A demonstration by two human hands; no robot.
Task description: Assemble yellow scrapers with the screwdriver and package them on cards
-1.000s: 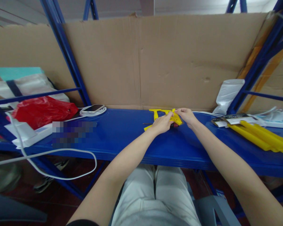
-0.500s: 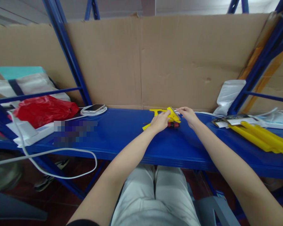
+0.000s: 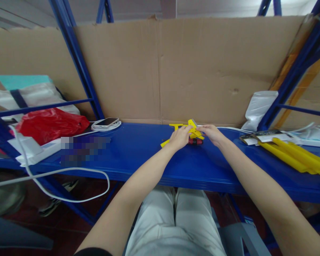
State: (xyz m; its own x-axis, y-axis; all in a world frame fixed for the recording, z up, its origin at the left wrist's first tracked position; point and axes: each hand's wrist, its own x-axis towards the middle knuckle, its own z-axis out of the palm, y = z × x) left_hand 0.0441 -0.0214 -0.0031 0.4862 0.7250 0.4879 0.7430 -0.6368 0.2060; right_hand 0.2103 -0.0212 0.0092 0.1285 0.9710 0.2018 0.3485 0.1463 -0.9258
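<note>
At the middle of the blue shelf, my left hand point(image 3: 180, 137) is closed on a yellow plane-shaped toy point(image 3: 194, 133), its fingers over the middle and part of it hidden beneath them. A T-shaped yellow end shows beyond the hand. My right hand point(image 3: 212, 133) meets the toy's right side with its fingertips pinched together; whatever lies between them is too small to make out. Just below the toy lies a screwdriver with a red and black handle point(image 3: 196, 141), partly covered by my left hand.
Long yellow pieces point(image 3: 296, 154) with black and white cards lie on the right. A white plastic pouch point(image 3: 258, 108) leans by the right post. A phone point(image 3: 108, 122) rests on a coiled white cable. Farther left are a red bag point(image 3: 52, 124) and a white power strip point(image 3: 46, 151).
My right hand has moved slightly left, its fingertips now at the toy's right side. The toy has tilted a little under my left hand, which stays nearly in place.
</note>
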